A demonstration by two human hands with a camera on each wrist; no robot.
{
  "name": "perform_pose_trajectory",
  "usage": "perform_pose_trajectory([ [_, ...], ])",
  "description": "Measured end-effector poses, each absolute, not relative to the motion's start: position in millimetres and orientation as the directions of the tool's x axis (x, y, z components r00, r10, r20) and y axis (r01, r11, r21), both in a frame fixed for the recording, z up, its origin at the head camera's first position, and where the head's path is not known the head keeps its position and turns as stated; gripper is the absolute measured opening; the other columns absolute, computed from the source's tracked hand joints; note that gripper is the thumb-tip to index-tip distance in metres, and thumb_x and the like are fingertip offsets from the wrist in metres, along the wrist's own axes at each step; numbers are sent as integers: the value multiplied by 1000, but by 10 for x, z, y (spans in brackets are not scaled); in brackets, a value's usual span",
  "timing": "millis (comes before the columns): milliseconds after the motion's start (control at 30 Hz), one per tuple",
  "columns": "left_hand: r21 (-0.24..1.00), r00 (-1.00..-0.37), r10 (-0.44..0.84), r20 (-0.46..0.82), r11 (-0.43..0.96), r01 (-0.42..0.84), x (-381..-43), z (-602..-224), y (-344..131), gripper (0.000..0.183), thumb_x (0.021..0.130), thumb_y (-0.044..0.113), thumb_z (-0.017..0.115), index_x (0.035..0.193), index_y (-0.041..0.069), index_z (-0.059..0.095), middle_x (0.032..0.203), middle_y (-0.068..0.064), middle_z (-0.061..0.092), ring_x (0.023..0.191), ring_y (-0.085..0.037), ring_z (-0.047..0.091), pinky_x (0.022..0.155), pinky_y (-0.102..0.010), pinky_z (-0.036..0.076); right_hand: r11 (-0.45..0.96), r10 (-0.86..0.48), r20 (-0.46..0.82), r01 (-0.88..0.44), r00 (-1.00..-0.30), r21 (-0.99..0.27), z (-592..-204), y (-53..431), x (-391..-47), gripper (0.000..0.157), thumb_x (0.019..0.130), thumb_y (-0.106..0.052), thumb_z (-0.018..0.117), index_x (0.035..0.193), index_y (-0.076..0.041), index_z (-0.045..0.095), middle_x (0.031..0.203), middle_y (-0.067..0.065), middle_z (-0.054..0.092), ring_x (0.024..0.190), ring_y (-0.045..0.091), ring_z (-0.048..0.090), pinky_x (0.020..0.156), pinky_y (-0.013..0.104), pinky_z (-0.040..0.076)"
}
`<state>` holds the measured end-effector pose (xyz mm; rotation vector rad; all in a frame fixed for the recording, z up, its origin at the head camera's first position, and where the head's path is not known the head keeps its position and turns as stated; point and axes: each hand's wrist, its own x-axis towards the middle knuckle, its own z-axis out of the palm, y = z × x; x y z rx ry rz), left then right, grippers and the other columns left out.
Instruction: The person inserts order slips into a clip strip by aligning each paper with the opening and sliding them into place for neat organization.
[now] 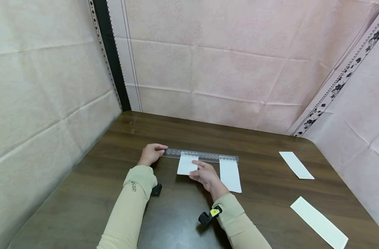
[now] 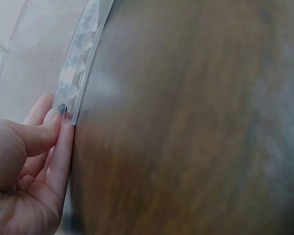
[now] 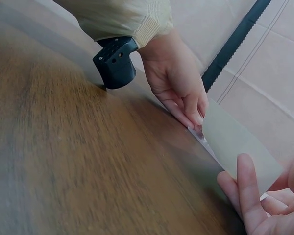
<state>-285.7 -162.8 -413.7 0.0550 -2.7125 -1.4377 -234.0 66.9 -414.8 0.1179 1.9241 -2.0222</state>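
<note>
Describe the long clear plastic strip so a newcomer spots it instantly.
On the dark brown wood-grain table, find the person's bare left hand. The long, narrow, clear plastic strip runs rightward from its fingertips, which pinch the end. Unlike the opaque white rectangular paper slips around it, it is see-through, with a row of round shapes along its length.

Brown table (image 1: 92, 193); on its right, far strip (image 1: 296, 165); near strip (image 1: 319, 222).

The left grip (image 2: 29, 183) pinches one end of a clear plastic strip (image 2: 74, 73) beside a blurred brown tabletop (image 2: 176, 127).
</note>
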Motion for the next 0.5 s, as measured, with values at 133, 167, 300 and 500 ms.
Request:
perform_pose_trajectory([
  [133, 831, -997, -60, 46, 556, 4, -2847, -4138, -1633, 20, 89, 5, 62, 107, 5, 71, 110, -13, 65, 104, -28, 57, 87, -40, 45, -20, -181, -297, 305, -938, -952, -4156, 693, -2352, 52, 83, 15, 57, 133, 2, 48, 137, 26, 41, 71, 15, 61, 74, 30, 52],
  [167, 832, -997, -60, 44, 554, 4, -2845, -4137, -1633, 20, 89, 5, 62, 107, 5, 71, 110, -14, 65, 104, -29, 57, 87, -40, 45, -19, -179, -295, 303, -938, -953, -4159, 700, -2355, 52, 83, 15, 57, 133, 2, 48, 137, 26, 40, 71, 15, 61, 73, 30, 53],
  [300, 832, -997, -53, 55, 555, 16, -2844, -4140, -1638, 20, 89, 5, 62, 106, 5, 71, 109, -14, 66, 103, -29, 57, 85, -40, 46, -17, -171, -288, 295, -942, -955, -4163, 732, -2364, 52, 82, 16, 57, 132, 4, 48, 140, 27, 36, 69, 14, 61, 73, 30, 53],
  [500, 836, -997, -52, 54, 548, 16, -2852, -4140, -1643, 20, 89, 6, 62, 107, 5, 71, 110, -14, 65, 103, -29, 58, 85, -39, 47, -22, -161, -291, 298, -943, -954, -4156, 777, -2366, 52, 82, 17, 57, 132, 4, 48, 142, 27, 32, 68, 14, 61, 73, 30, 53],
])
